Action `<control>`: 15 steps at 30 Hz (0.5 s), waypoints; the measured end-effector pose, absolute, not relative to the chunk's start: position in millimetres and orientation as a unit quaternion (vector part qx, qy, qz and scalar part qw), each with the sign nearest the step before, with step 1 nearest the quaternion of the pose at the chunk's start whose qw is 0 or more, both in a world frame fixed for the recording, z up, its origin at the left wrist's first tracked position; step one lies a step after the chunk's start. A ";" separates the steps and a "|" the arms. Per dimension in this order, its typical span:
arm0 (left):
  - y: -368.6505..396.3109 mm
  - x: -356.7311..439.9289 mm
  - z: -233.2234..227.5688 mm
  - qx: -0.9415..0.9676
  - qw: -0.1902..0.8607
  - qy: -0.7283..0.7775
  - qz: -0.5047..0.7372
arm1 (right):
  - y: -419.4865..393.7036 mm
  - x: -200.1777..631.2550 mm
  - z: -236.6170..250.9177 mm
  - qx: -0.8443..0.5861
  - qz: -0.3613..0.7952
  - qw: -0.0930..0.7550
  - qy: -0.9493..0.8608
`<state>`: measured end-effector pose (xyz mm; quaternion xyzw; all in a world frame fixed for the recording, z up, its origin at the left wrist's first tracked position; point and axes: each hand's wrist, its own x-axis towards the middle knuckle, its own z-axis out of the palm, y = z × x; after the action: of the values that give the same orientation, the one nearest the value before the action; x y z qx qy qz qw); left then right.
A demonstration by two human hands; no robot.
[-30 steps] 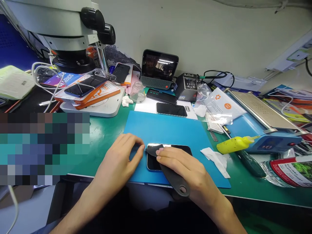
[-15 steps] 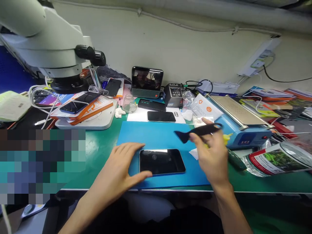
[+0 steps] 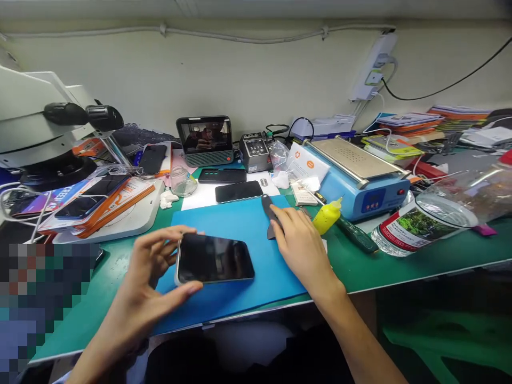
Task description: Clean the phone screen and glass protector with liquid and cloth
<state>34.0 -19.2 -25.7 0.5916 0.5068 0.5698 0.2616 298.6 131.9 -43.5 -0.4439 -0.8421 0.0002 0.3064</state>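
Observation:
My left hand [image 3: 150, 282] grips a smartphone [image 3: 216, 258] by its left end, thumb along the near edge and fingers behind the far corner. The phone's dark glossy screen faces up, and its left end is tilted off the blue mat [image 3: 236, 304]. Near the mat's right side, my right hand [image 3: 300, 240] has its fingers on a black flat brush [image 3: 269, 210], low against the mat. Part of the brush is hidden by the fingers. Just right of that hand stands a yellow dropper bottle [image 3: 327, 216].
Behind the mat, another dark phone [image 3: 239, 191] lies on white paper. A blue heating plate machine [image 3: 368, 186] and a clear labelled jar [image 3: 420, 224] are on the right. At left are a microscope [image 3: 40, 122] and stacked phones and orange boxes [image 3: 116, 205]. A screen device [image 3: 206, 141] stands at the back.
My left hand has taken hold of the phone and raised its left end. My right hand has lowered the brush from the air to the mat. The view has shifted right.

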 end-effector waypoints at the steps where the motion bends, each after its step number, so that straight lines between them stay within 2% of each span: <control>1: -11.9 36.3 -21.0 0.569 0.286 0.491 0.594 | 131.3 298.2 -44.3 -0.440 0.002 0.300 -0.846; 8: 30.8 78.9 -21.9 0.352 0.509 0.484 0.619 | 129.2 297.8 -42.4 -0.400 0.024 0.329 -0.855; 15: 37.4 80.4 -11.8 0.294 0.608 0.487 0.554 | 128.2 300.4 -40.7 -0.348 0.081 0.335 -0.872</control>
<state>80.4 37.4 -11.8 0.2940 0.4873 0.5540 0.6076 300.4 128.2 -40.7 -0.3475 -0.8720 0.0812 0.3350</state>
